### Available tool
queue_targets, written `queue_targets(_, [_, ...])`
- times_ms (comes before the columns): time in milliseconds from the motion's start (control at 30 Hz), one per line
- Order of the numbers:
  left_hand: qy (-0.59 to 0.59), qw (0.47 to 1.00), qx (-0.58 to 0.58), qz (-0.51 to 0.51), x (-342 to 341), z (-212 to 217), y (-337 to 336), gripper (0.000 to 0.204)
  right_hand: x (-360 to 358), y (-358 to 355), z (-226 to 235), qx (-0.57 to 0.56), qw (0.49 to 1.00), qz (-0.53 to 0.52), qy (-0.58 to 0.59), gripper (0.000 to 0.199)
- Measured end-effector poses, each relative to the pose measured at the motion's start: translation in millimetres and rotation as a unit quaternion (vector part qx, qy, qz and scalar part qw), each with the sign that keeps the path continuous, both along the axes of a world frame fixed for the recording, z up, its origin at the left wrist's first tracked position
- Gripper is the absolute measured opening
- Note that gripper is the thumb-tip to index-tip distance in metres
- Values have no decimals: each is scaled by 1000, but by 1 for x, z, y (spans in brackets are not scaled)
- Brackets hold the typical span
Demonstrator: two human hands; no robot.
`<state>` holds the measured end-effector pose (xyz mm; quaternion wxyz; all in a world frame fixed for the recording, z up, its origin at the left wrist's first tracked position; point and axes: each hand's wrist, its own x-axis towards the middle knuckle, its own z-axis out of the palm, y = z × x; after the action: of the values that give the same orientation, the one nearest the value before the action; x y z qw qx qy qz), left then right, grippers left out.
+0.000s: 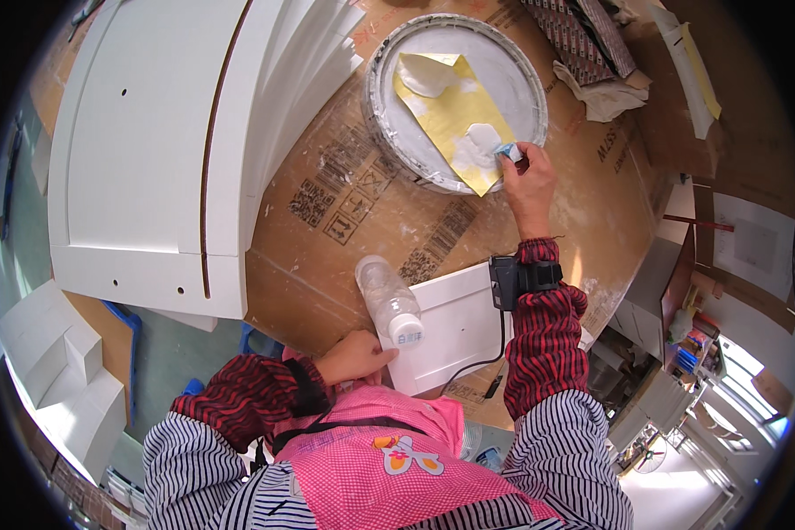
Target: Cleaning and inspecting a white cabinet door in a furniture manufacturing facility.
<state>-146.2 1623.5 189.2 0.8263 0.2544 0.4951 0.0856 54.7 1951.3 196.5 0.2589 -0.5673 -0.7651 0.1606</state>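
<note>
My right hand [530, 187] pinches a small blue and white piece [509, 152] whose kind I cannot make out. It is beside a mound of white paste [479, 144] on a yellow sheet [455, 99]. The sheet lies across a round white bucket lid [503, 55] and carries a second white mound [427, 79] at its far end. My left hand [358, 356] is closed at the left edge of a small white panel [455, 327], its lower fingers partly hidden. A clear plastic bottle with a white cap [387, 296] lies at that panel's left end.
Printed brown cardboard [327, 256] covers the work surface. Large white grooved panels [155, 168] stand stacked at the left. A crumpled cloth [602, 95] lies at the far right beside patterned strips [574, 40]. A black cable [477, 364] hangs from my right wrist device across the small panel.
</note>
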Motion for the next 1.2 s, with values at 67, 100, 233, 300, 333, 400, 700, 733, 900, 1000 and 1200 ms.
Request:
queue_targets(67, [2,1000,-9,-3,0,2,1,28,6,2,-1,4,1000,3,-28,29])
queue_targets(100, [2,1000,-8,-3,0,2,1,28,11,3,-2,5,1000,4,-27,29])
queue_targets(233, [-8,1000,0,-5,-1,4,6,29,25,7,-2,-106,978,-95,152,29])
queue_targets(300, [-12,1000,-9,-11,-1,4,4,30,16,3,2,-108,968,-122,190,29])
queue_targets(333, [-1,1000,-7,-6,-1,2,2,31,9,3,2,-90,983,-76,142,29])
queue_targets(400, [8,1000,-4,-4,0,3,0,31,5,2,3,-71,993,-32,92,29])
queue_targets(700, [13,999,23,-41,-2,11,5,42,41,2,24,-274,887,-183,324,23])
queue_targets(733, [23,998,18,-46,-3,11,5,44,43,-8,27,-344,790,-194,469,23])
queue_targets(900, [25,996,9,-86,-3,8,7,45,64,-50,56,-464,525,-175,692,31])
queue_targets(1000, [12,994,44,-100,-2,4,7,43,73,-80,69,-455,493,-171,721,33])
queue_targets(1200, [31,994,41,-91,-1,9,11,39,88,-133,82,-442,441,-167,763,34])
